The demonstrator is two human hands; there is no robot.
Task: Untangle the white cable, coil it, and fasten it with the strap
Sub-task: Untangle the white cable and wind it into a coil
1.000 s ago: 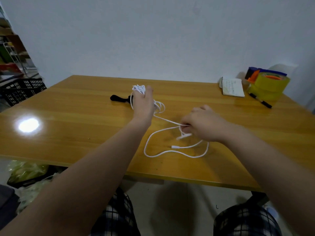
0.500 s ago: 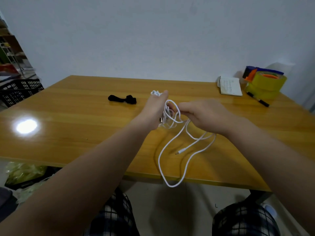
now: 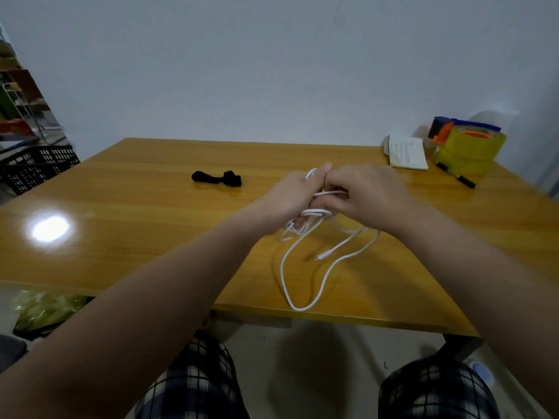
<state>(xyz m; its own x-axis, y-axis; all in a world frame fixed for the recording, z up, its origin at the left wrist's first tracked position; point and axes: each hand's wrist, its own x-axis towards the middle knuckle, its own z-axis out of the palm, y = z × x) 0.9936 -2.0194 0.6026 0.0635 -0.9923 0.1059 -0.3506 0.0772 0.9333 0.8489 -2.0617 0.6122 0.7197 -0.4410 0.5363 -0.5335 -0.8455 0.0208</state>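
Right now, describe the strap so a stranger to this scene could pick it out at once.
Start at the yellow wooden table. On its far half, left of the left hand, lies the strap, a short crumpled strip of black fabric that nothing touches. The only other black thing on the tabletop, a thin stiff marker pen, lies far right beside the yellow tape rolls.

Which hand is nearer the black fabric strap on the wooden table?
Left. The left hand grips the tangled white cable just right of the black fabric strap; the right hand, also gripping it, lies farther right.
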